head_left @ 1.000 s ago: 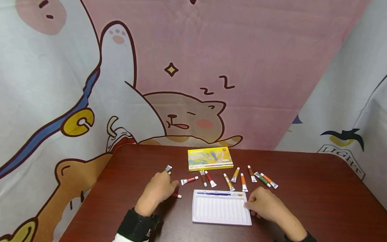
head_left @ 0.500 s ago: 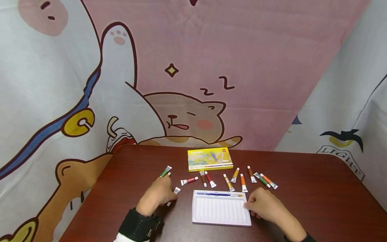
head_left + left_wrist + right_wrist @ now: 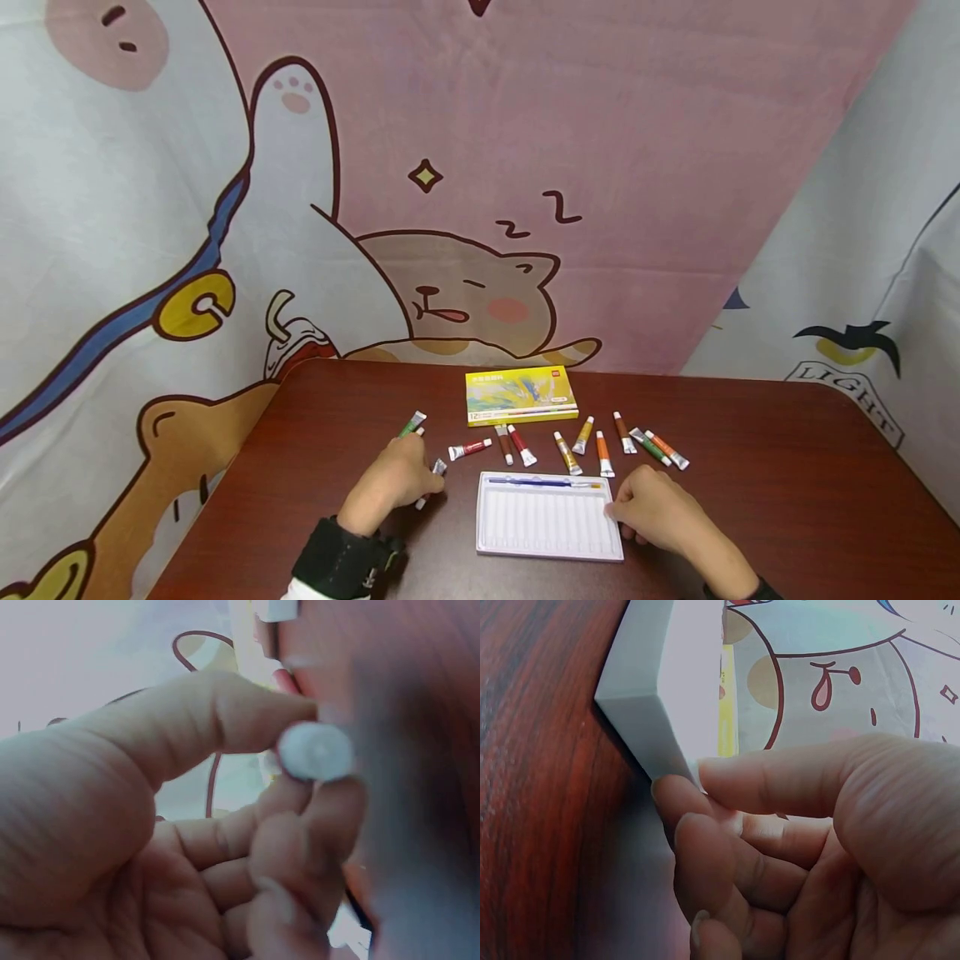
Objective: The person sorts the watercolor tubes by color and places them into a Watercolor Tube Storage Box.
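Between thumb and fingers, my left hand (image 3: 393, 479) pinches a small paint tube (image 3: 439, 468) left of the tray; most of the tube is hidden behind the hand. In the left wrist view its white cap (image 3: 321, 751) faces the camera. My right hand (image 3: 660, 507) grips the right edge of a white plastic tray (image 3: 549, 527) with thumb and forefinger, and the right wrist view shows the tray's corner (image 3: 637, 694) at the fingertips. A blue paintbrush (image 3: 532, 482) lies along the tray's far side. The narrow grooves below it hold no tubes.
A green tube (image 3: 412, 424) lies just beyond my left hand, partly covered. Several more paint tubes, among them a red one (image 3: 470, 448) and an orange one (image 3: 604, 454), lie scattered beyond the tray. A yellow paint box (image 3: 521, 396) sits near the table's back edge.
The tube at my left hand has turned, its crimped end now pointing away toward the back. That hand has drawn slightly nearer, uncovering more of the green tube. My right hand stays on the tray.
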`<state>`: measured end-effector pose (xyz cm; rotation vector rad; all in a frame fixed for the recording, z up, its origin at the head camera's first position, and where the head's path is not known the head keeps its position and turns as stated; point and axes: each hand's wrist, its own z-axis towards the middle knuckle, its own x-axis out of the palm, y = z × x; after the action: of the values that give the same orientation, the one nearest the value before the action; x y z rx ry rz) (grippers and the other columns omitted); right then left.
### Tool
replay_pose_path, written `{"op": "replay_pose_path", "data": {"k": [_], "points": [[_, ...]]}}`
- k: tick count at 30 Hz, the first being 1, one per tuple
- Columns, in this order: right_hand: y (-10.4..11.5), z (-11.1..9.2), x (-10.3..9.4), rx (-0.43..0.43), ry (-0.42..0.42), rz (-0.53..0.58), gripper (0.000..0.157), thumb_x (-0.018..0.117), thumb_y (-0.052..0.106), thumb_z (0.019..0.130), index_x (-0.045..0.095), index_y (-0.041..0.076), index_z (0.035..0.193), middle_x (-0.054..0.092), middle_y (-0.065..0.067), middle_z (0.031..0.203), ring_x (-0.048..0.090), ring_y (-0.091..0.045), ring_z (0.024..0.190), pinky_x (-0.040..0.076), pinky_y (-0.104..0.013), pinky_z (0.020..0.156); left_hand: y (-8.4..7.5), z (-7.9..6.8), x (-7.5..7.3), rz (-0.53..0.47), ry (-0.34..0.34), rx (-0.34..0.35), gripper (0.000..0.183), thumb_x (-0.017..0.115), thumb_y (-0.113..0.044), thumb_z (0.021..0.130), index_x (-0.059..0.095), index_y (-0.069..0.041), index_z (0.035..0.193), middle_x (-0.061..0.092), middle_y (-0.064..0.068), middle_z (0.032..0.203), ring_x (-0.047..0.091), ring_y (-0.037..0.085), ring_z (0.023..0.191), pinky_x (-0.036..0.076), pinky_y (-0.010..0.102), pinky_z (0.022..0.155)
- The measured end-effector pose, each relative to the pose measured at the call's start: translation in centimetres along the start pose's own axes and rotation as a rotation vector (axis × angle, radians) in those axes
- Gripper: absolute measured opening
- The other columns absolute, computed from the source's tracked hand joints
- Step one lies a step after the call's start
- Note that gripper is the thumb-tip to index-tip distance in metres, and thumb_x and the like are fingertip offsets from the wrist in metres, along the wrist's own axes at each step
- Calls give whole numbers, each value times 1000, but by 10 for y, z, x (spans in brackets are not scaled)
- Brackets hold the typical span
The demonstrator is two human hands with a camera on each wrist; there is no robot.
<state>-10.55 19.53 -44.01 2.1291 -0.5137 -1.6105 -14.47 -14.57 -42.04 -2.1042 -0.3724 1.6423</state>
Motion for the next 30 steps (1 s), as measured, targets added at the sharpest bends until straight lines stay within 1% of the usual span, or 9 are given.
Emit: {"op": "replay_pose_path", "data": {"k": [2, 6, 9, 12, 16, 21, 23, 28, 30], "points": [[0, 0, 0, -11, -8, 3, 30, 70, 22, 78, 58, 16, 52, 54, 5, 44, 49, -11, 37, 37, -28, 40, -4, -1, -1, -42, -25, 15, 31, 72, -16, 68, 53, -12, 44, 45, -7, 38, 44, 9, 38, 31, 24, 38], [0, 0, 2, -35, -18, 7, 30, 70, 22, 78, 57, 17, 51, 54, 5, 44, 49, -11, 37, 37, -29, 40, -13, -2, 1, -109, -50, 95, 37, 69, -15, 71, 45, -15, 43, 38, -10, 38, 33, 6, 37, 22, 23, 37], [0, 0, 3, -44, -14, 13, 30, 70, 23, 79, 58, 17, 52, 54, 5, 45, 49, -11, 37, 38, -29, 40, -20, -3, 6, -155, -40, 144, 37, 66, -15, 73, 44, -17, 43, 39, -12, 38, 32, 4, 37, 21, 22, 37], [1, -1, 3, -42, -8, 20, 30, 70, 23, 79, 58, 16, 52, 55, 4, 45, 49, -11, 38, 38, -29, 40, -26, -5, 13, -165, -30, 174, 37, 64, -15, 73, 44, -19, 42, 42, -13, 37, 33, 2, 36, 22, 21, 36], [1, -1, 3, -37, -7, 20, 30, 70, 23, 79, 58, 16, 52, 54, 4, 45, 48, -11, 37, 38, -28, 40, -33, -7, 22, -151, 8, 181, 40, 65, -16, 72, 41, -20, 40, 38, -14, 36, 29, 2, 35, 18, 21, 36], [2, 0, 2, -30, -7, 17, 30, 70, 22, 79, 58, 16, 52, 55, 4, 45, 48, -11, 37, 36, -27, 39, -38, -10, 30, -142, 70, 157, 39, 68, -18, 72, 44, -19, 41, 37, -13, 37, 38, 3, 34, 25, 21, 35], [3, 0, 2, -26, -5, 18, 30, 70, 23, 79, 58, 16, 52, 55, 4, 45, 48, -11, 38, 37, -27, 39, -39, -11, 32, -130, 70, 157, 37, 69, -18, 71, 46, -19, 41, 39, -13, 38, 40, 5, 35, 27, 22, 35], [2, -1, 2, -34, -11, 18, 30, 70, 22, 79, 58, 16, 52, 55, 4, 46, 49, -11, 37, 38, -29, 40, -40, -11, 36, -111, 61, 151, 34, 70, -18, 69, 50, -17, 41, 40, -12, 37, 40, 7, 36, 28, 22, 35], [2, -1, 2, -36, -12, 17, 30, 70, 22, 79, 58, 16, 52, 55, 4, 46, 49, -11, 37, 38, -29, 40, -39, -10, 38, -103, 59, 144, 33, 70, -18, 69, 51, -17, 41, 42, -11, 36, 43, 7, 35, 29, 22, 34]]}}
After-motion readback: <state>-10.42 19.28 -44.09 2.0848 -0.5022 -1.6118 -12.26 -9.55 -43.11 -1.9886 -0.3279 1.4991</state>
